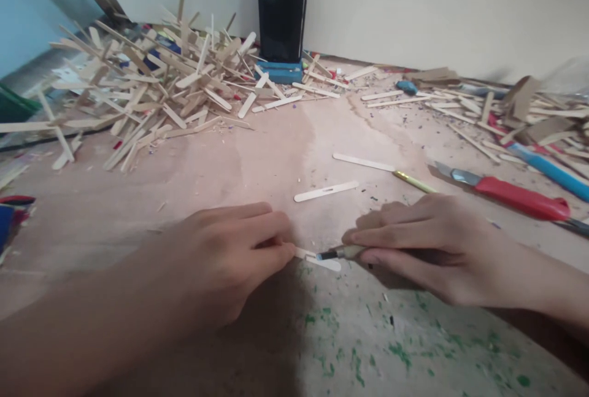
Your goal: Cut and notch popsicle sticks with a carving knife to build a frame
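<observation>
My left hand (243, 250) pinches one end of a wooden craft stick (330, 264), pressing it to the tabletop. Its fingers hide that end. Held in my right hand (418, 240) is a small carving tool (335, 254) with a pale handle, a dark collar and a short bluish tip. The tip meets the stick near its middle, where a notch or slot shows. Just beyond my hands lies a second craft stick (306, 197) with a narrow slot in it. Farther back, another stick (359, 162) touches a thin yellow-gold rod (411, 180) beside my right hand.
A red-handled knife (519, 196) lies at the right with its blade bare, near a blue pen-like tool (550, 170). Heaps of craft sticks (179, 84) fill the back left and right. A black panel (283, 10) stands in a blue base (280, 72) against the wall.
</observation>
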Motion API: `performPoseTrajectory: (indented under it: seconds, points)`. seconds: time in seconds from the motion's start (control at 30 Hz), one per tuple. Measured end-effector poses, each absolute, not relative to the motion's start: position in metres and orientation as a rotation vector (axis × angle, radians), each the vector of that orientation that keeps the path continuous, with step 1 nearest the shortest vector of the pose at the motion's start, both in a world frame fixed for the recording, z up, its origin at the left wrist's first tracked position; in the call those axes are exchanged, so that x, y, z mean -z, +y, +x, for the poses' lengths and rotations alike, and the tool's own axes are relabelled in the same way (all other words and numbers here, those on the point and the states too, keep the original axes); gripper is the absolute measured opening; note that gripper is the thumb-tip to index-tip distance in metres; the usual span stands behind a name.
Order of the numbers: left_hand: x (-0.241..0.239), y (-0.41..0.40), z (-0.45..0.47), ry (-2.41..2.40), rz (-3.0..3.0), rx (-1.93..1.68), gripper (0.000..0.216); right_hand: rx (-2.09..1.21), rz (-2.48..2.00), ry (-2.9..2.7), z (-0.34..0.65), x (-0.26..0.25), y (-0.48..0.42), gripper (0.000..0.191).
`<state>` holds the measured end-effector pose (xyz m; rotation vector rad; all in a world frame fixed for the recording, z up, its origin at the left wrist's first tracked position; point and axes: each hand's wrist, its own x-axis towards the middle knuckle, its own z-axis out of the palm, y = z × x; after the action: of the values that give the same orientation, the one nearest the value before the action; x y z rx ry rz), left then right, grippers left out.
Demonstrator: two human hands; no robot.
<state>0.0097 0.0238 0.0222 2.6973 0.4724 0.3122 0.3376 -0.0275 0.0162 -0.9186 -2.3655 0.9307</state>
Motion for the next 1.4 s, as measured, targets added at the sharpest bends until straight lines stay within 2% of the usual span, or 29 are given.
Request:
performPoseTrajectory:
  seconds: [0.23,0.63,0.8,0.93,1.17,1.4]
  points:
    - [-0.027,0.024,0.011,0.481,2.702,-0.230,0.045,-0.886,-0.904,-2.378,0.336,-0.013,-0.028,0.025]
    - [-0.024,0.025,0.008,0.493,2.690,-0.228,0.041,-0.998,-0.920,-2.318,0.335,-0.014,-0.027,0.020]
    - [-0.015,0.025,0.010,0.448,2.711,-0.440,0.044,-0.937,-0.916,-2.354,0.333,-0.012,-0.029,0.021]
    - [-0.020,0.025,0.011,0.488,2.717,-0.284,0.044,-0.957,-0.933,-2.321,0.333,-0.012,-0.028,0.021]
    - [-0.024,0.021,0.008,0.513,2.711,-0.253,0.042,-0.989,-0.997,-2.261,0.333,-0.017,-0.026,0.023]
    - [-0.011,0.016,0.010,0.524,2.679,-0.423,0.038,-1.045,-0.993,-2.232,0.331,-0.016,-0.027,0.023]
